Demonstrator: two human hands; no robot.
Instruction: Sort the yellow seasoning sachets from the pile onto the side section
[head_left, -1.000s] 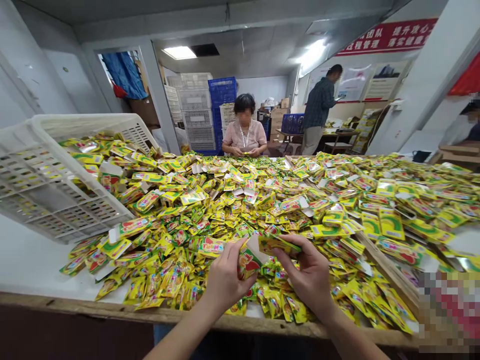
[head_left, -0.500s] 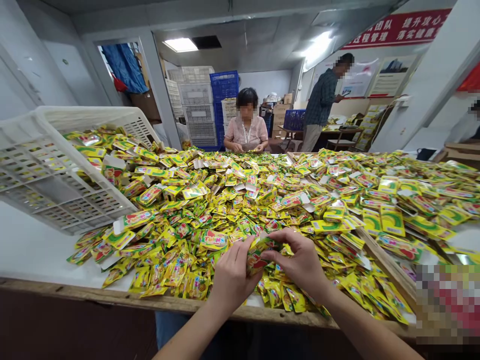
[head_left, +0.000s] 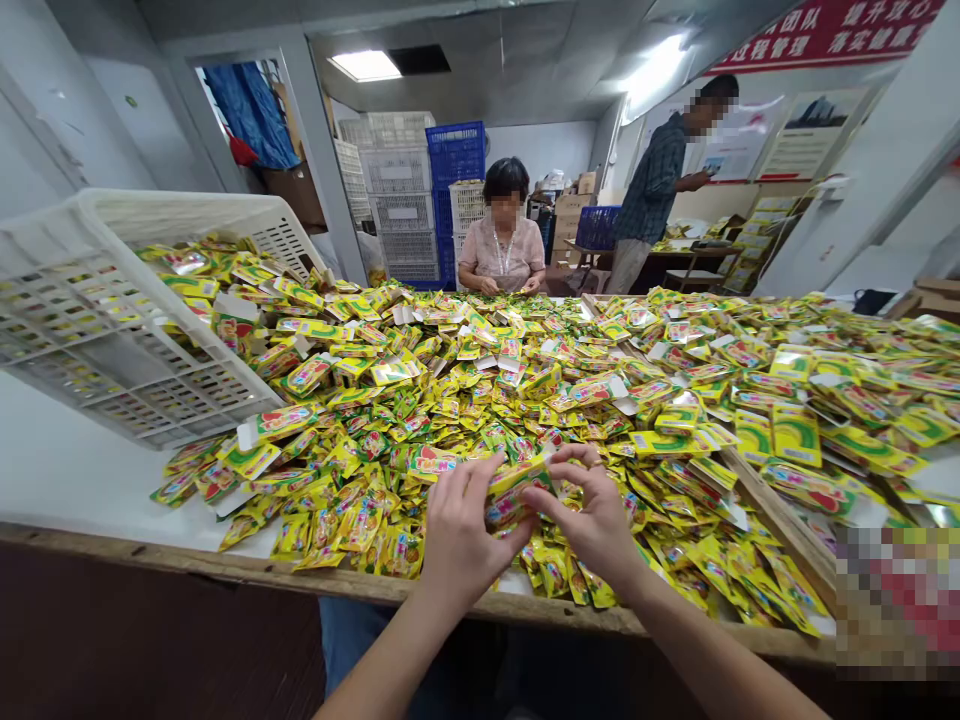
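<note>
Between my hands, above the near edge of the table, is a small yellow, green and red printed carton (head_left: 516, 492). My left hand (head_left: 466, 530) is closed around its left end, the thumb beneath. My right hand (head_left: 589, 510) grips the other end, thumb on the front and fingers at the top right corner. Whether that end's flap is open is hidden by my fingers. Yellow sachets (head_left: 360, 520) lie heaped just under and left of my hands. More of the printed cartons (head_left: 592, 392), some with white flaps standing open, are piled behind them.
A white plastic crate (head_left: 172, 400) lies tipped at the left, spilling cartons. A wooden strip (head_left: 780, 530) divides the pile on the right, and a wooden edge (head_left: 247, 575) runs along the front. One person (head_left: 501, 245) sits opposite; another (head_left: 649, 190) stands behind at right.
The carton in my hands has turned to lie more level, with its printed side showing more fully. My right fingers have shifted at its right end. The whole view has tilted slightly.
</note>
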